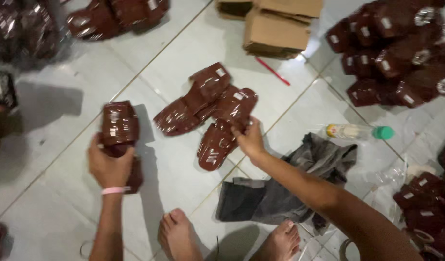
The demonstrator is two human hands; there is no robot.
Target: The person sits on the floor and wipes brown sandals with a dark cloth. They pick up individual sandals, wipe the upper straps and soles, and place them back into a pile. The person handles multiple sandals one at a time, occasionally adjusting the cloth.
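My left hand grips a glossy brown sandal held upright above the tiled floor; a pink band circles that wrist. My right hand reaches forward and pinches the edge of another brown sandal lying on the floor. A second loose sandal lies just left of it, the two overlapping at the middle. All the sandals are shiny dark brown with small pale stickers.
Heaps of brown sandals lie at the top right, top left and bottom right. Cardboard boxes, a red pen, a plastic bottle with green cap and a grey cloth lie nearby. My bare feet are below.
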